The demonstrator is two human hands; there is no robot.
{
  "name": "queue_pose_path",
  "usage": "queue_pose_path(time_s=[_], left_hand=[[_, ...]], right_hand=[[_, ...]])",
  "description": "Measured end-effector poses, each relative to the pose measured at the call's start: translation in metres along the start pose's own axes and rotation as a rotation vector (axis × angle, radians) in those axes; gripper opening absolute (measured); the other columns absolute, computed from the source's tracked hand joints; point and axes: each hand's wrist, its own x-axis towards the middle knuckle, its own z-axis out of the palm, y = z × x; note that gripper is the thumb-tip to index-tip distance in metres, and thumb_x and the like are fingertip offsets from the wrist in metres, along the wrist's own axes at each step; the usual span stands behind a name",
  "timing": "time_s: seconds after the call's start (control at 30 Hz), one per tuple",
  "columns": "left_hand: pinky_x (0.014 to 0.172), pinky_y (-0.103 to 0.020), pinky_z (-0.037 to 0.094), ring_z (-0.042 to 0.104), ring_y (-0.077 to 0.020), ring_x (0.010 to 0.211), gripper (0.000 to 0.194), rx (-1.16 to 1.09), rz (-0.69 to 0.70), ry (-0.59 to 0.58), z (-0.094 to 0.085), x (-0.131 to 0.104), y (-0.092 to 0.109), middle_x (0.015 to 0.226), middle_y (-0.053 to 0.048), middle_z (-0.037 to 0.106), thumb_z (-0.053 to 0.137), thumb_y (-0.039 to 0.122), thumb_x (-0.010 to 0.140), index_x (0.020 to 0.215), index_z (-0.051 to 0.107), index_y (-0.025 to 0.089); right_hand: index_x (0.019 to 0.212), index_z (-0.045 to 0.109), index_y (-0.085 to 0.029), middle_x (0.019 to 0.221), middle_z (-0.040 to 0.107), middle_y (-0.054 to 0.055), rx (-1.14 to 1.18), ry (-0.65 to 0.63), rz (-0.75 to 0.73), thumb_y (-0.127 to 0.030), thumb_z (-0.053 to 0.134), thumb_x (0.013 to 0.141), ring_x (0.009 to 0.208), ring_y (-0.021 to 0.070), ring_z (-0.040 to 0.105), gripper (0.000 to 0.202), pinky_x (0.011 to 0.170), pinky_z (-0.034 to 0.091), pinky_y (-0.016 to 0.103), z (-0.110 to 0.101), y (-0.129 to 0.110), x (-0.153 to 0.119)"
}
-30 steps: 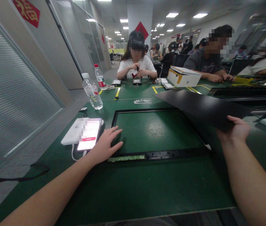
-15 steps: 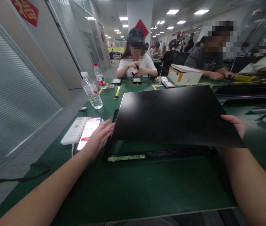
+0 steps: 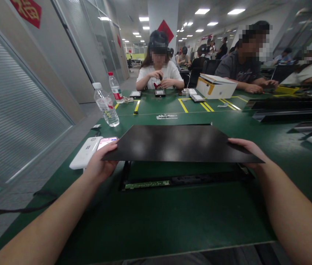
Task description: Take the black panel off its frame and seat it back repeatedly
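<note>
A thin black panel [image 3: 172, 144] is held level above a black frame [image 3: 208, 179] that lies on the green table [image 3: 167, 217]. My left hand [image 3: 103, 162] grips the panel's left edge, thumb on top and fingers underneath. At the right edge my right hand [image 3: 248, 151] holds it the same way. A green circuit strip [image 3: 147, 184] shows along the near side of the frame. The panel hides most of the frame's far part.
Left of the panel are a white power bank [image 3: 85, 152], a lit phone [image 3: 106, 142] and two bottles [image 3: 107, 110]. Dark long strips [image 3: 291, 113] lie at the right. Across the table sit a white box [image 3: 216, 88] and a person [image 3: 160, 73] handling small parts.
My left hand, open beside the panel before, has closed on its left edge. The panel has tipped flatter and shifted left and lower at the right, uncovering small pieces beyond it.
</note>
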Motion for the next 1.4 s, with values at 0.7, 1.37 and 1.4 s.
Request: queue_pose_path(time_s=[0.7, 1.37, 1.4], left_hand=[[0.079, -0.037, 0.062, 0.075, -0.0332, 0.105, 0.045, 0.181, 0.152, -0.089, 0.004, -0.002, -0.005, 0.114, -0.005, 0.081, 0.076, 0.028, 0.067, 0.112, 0.078, 0.022], [0.069, -0.032, 0.060, 0.078, -0.0277, 0.088, 0.050, 0.198, 0.142, -0.035, 0.004, -0.006, -0.023, 0.094, -0.004, 0.082, 0.083, 0.023, 0.059, 0.106, 0.068, 0.018], [0.069, -0.032, 0.059, 0.078, -0.0280, 0.089, 0.050, 0.195, 0.139, -0.042, 0.004, -0.006, -0.025, 0.094, -0.004, 0.082, 0.083, 0.023, 0.059, 0.106, 0.068, 0.018]], right_hand=[[0.107, 0.070, -0.022, 0.085, 0.080, 0.012, -0.098, 0.074, -0.010, -0.023, 0.070, 0.073, 0.071, 0.0206, 0.074, 0.034, 0.058, 0.055, 0.028, -0.011, 0.006, 0.015], [0.095, 0.076, -0.023, 0.063, 0.072, 0.004, -0.442, 0.236, -0.227, -0.033, 0.071, 0.073, 0.048, 0.0143, 0.053, 0.025, 0.050, 0.044, 0.028, -0.013, 0.017, 0.022], [0.095, 0.076, -0.023, 0.063, 0.072, 0.004, -0.452, 0.243, -0.240, -0.034, 0.071, 0.073, 0.048, 0.0145, 0.053, 0.025, 0.050, 0.045, 0.029, -0.015, 0.018, 0.023]])
